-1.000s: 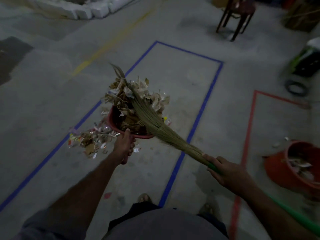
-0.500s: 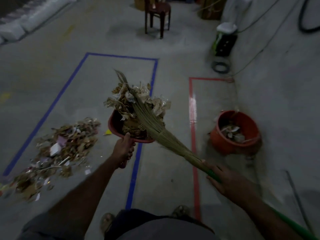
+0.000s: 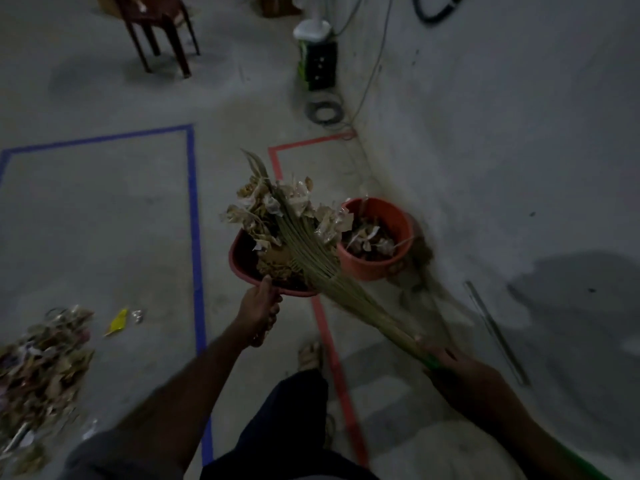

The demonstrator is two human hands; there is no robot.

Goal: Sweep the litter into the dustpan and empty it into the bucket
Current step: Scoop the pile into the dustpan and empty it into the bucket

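Note:
My left hand point(image 3: 260, 310) grips the handle of a red dustpan point(image 3: 242, 261) held up in the air, heaped with dry leaves and paper scraps point(image 3: 263, 209). My right hand point(image 3: 457, 372) grips the green handle of a straw broom point(image 3: 325, 268), whose bristles lie across the load and press it down. An orange bucket point(image 3: 377, 233) stands on the floor just right of the dustpan, partly filled with litter. A large pile of litter point(image 3: 38, 365) stays on the floor at the lower left.
Blue tape point(image 3: 195, 237) and red tape point(image 3: 332, 358) mark rectangles on the concrete floor. A wall point(image 3: 502, 133) rises on the right, with a cable coil point(image 3: 323, 112) and a dark box point(image 3: 320, 65) at its foot. A chair point(image 3: 156, 26) stands far back. A thin rod point(image 3: 497, 330) lies right.
I have turned right and stepped toward the bucket. The loaded dustpan and broom, held the same way, have come next to the bucket. The floor pile has slid to the lower left of view.

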